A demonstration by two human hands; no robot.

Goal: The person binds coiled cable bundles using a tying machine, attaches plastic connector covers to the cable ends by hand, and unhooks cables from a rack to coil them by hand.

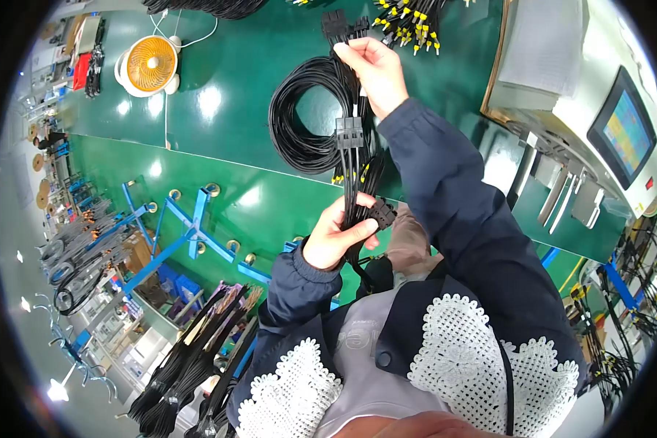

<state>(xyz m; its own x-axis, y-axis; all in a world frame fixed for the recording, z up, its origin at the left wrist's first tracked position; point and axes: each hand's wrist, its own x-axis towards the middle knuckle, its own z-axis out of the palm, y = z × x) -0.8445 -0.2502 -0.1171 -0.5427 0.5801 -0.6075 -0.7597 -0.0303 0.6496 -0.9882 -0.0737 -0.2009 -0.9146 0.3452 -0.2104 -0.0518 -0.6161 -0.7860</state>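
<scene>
My left hand is closed around a bundle of black cables, near the table's front edge. A black multi-pin connector sticks out beside its thumb. Farther up, my right hand pinches the upper part of the cables, just below black connectors at their ends. Between my hands, another black connector block sits on the cables. A coil of black cable lies on the green table, left of and partly behind the bundle. Fingers hide exactly which strands are gripped.
Cables with yellow tips lie at the table's far side. An orange and white fan stands at the left. A machine with a touchscreen is at the right. Blue wheeled frames stand on the floor, near hanging black cables.
</scene>
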